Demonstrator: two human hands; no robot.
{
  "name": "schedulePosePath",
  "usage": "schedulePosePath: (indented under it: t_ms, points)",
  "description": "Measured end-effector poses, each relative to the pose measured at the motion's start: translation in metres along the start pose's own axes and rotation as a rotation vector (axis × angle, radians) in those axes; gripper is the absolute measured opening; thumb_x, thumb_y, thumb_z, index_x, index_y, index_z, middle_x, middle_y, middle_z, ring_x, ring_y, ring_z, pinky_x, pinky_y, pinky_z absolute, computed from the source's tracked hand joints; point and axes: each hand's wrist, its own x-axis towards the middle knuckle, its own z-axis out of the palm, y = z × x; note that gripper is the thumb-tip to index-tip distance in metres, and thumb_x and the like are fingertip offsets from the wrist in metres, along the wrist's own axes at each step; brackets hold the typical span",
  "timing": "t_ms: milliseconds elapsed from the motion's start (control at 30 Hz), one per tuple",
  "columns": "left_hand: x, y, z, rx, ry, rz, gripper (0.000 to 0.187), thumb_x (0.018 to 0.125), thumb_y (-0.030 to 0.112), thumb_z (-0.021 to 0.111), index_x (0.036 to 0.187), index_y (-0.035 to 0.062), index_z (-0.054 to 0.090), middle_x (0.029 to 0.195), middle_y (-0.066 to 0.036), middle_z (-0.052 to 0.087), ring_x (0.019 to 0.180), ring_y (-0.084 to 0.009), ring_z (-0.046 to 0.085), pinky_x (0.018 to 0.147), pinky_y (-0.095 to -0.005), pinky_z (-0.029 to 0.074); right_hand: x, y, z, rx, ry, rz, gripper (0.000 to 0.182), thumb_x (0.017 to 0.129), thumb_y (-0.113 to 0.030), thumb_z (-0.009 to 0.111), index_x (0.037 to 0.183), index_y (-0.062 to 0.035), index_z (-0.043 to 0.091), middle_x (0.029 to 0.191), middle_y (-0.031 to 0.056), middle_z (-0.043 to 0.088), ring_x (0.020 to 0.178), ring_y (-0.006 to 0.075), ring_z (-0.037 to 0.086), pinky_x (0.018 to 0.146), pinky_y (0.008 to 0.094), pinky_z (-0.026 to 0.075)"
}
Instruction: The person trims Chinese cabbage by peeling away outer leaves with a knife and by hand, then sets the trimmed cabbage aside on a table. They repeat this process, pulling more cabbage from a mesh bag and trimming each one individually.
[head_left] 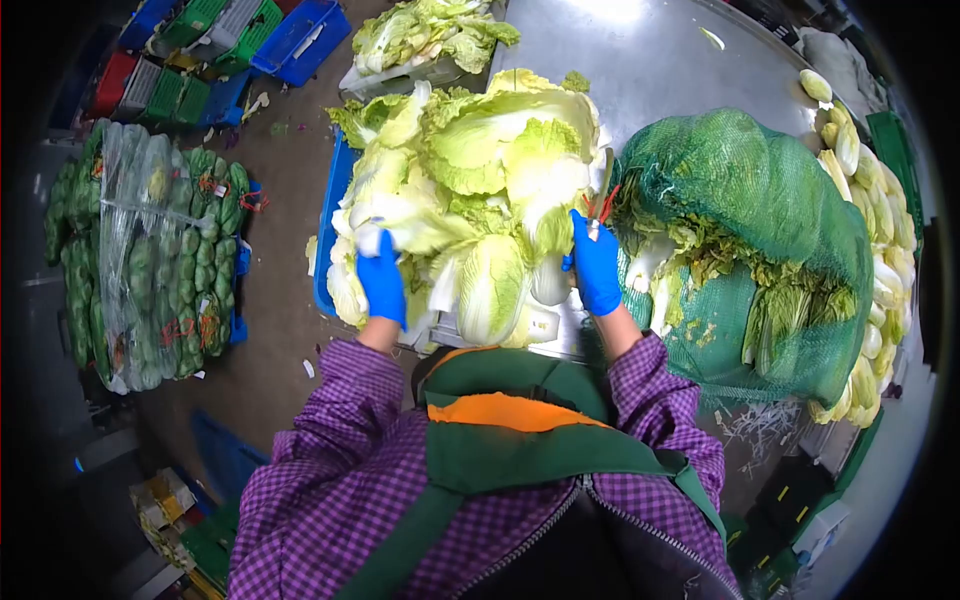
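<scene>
My left hand (381,278), in a blue glove, is closed at the left side of the leaf pile, its fingers around the pale base of a blurred cabbage leaf (425,230). Blue-gloved too, my right hand (597,265) is closed around a small tool with red parts (603,208), at the right edge of the pile. Between the hands lies a cabbage head (492,285) with yellow-green leaves. Loose leaves (480,150) are heaped behind it. To the right of my right hand, an open green mesh bag (740,170) holds cabbages with browned leaves.
A blue crate (338,190) shows under the leaves. Trimmed cabbages (880,220) line the far right. Wrapped bags of greens (150,260) stand at left. Stacked crates (300,40) are at the back left. The metal table (640,60) extends behind.
</scene>
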Motion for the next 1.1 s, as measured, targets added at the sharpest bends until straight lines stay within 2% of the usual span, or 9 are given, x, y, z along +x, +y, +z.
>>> schedulePosePath:
  t_ms: [100, 167, 367, 500, 733, 833, 900, 967, 1100]
  points:
    - [-0.017, 0.021, -0.028, 0.085, -0.135, -0.462, 0.036, 0.094, 0.028, 0.058, 0.120, 0.0044, 0.054, 0.110, -0.005, 0.062, 0.090, -0.0157, 0.060, 0.074, -0.0276, 0.049, -0.022, 0.000, -0.010, -0.123, -0.091, -0.020, 0.030, 0.087, -0.030, 0.066, 0.080, -0.0014, 0.060, 0.055, 0.0026, 0.053, 0.042, 0.0106, 0.050, 0.040, 0.0266, 0.042]
    - [-0.038, 0.023, -0.032, 0.201, -0.654, -0.688, 0.046, 0.090, 0.026, 0.064, 0.127, 0.0034, 0.049, 0.116, -0.008, 0.060, 0.100, -0.0172, 0.059, 0.082, -0.0309, 0.050, -0.040, 0.005, -0.009, -0.300, -0.308, 0.133, 0.035, 0.082, -0.032, 0.072, 0.087, 0.0009, 0.060, 0.059, 0.0031, 0.054, 0.045, 0.0106, 0.052, 0.043, 0.0256, 0.044]
    - [-0.095, 0.020, 0.033, 0.171, -0.646, -0.280, 0.060, 0.081, 0.013, 0.073, 0.132, 0.0012, 0.042, 0.121, -0.012, 0.057, 0.109, -0.0205, 0.057, 0.092, -0.0336, 0.048, -0.035, 0.056, 0.020, -0.216, -0.316, 0.049, 0.034, 0.074, -0.020, 0.075, 0.094, 0.0010, 0.056, 0.066, 0.0058, 0.057, 0.051, 0.0114, 0.055, 0.045, 0.0275, 0.046]
    - [-0.075, 0.029, 0.030, -0.282, -0.530, -0.463, 0.061, 0.084, 0.013, 0.069, 0.135, 0.0008, 0.039, 0.124, -0.012, 0.056, 0.111, -0.0226, 0.057, 0.095, -0.0350, 0.047, -0.015, 0.040, -0.009, -0.033, -0.177, 0.000, 0.020, 0.080, -0.012, 0.065, 0.093, -0.0002, 0.056, 0.067, 0.0050, 0.058, 0.049, 0.0134, 0.055, 0.043, 0.0277, 0.046]
    - [-0.040, 0.039, 0.016, -1.196, -0.788, -0.584, 0.069, 0.088, 0.026, 0.064, 0.143, 0.0041, 0.028, 0.140, -0.014, 0.041, 0.131, -0.0307, 0.040, 0.109, -0.0474, 0.036, -0.044, -0.036, 0.009, -0.255, -0.179, -0.171, 0.045, 0.080, -0.025, 0.073, 0.112, 0.0009, 0.056, 0.089, 0.0074, 0.064, 0.051, 0.0114, 0.054, 0.045, 0.0257, 0.045]
    - [-0.044, 0.050, 0.030, -0.709, -0.687, -0.547, 0.079, 0.087, 0.036, 0.063, 0.146, 0.0053, 0.021, 0.147, -0.014, 0.034, 0.132, -0.0302, 0.038, 0.110, -0.0439, 0.034, -0.069, -0.058, 0.034, -0.125, -0.414, -0.134, 0.057, 0.079, -0.027, 0.074, 0.126, -0.0026, 0.053, 0.114, 0.0065, 0.062, 0.054, 0.0111, 0.054, 0.048, 0.0249, 0.045]
    - [-0.042, 0.056, 0.035, -0.662, -0.753, -0.524, 0.083, 0.082, 0.030, 0.068, 0.146, 0.0037, 0.022, 0.144, -0.015, 0.037, 0.131, -0.0289, 0.041, 0.108, -0.0421, 0.037, -0.057, -0.039, 0.048, -0.374, -0.289, -0.495, 0.038, 0.082, -0.019, 0.070, 0.113, -0.0015, 0.060, 0.095, 0.0077, 0.065, 0.055, 0.0094, 0.056, 0.050, 0.0240, 0.046]
    - [-0.042, 0.062, 0.037, -0.498, -0.787, -0.452, 0.087, 0.076, 0.025, 0.072, 0.145, 0.0032, 0.023, 0.143, -0.014, 0.039, 0.130, -0.0276, 0.042, 0.107, -0.0409, 0.039, -0.054, -0.046, 0.044, -0.085, -0.322, -0.114, 0.030, 0.082, -0.015, 0.067, 0.107, 0.0006, 0.061, 0.080, 0.0069, 0.064, 0.053, 0.0102, 0.055, 0.049, 0.0248, 0.046]
    - [-0.051, 0.070, 0.029, -0.683, -0.822, -0.494, 0.088, 0.070, 0.019, 0.078, 0.142, 0.0024, 0.031, 0.135, -0.012, 0.048, 0.123, -0.0269, 0.050, 0.101, -0.0399, 0.043, -0.037, -0.037, 0.030, 0.003, -0.157, -0.030, 0.018, 0.082, -0.009, 0.061, 0.096, 0.0022, 0.060, 0.069, 0.0065, 0.059, 0.046, 0.0115, 0.054, 0.042, 0.0252, 0.042]
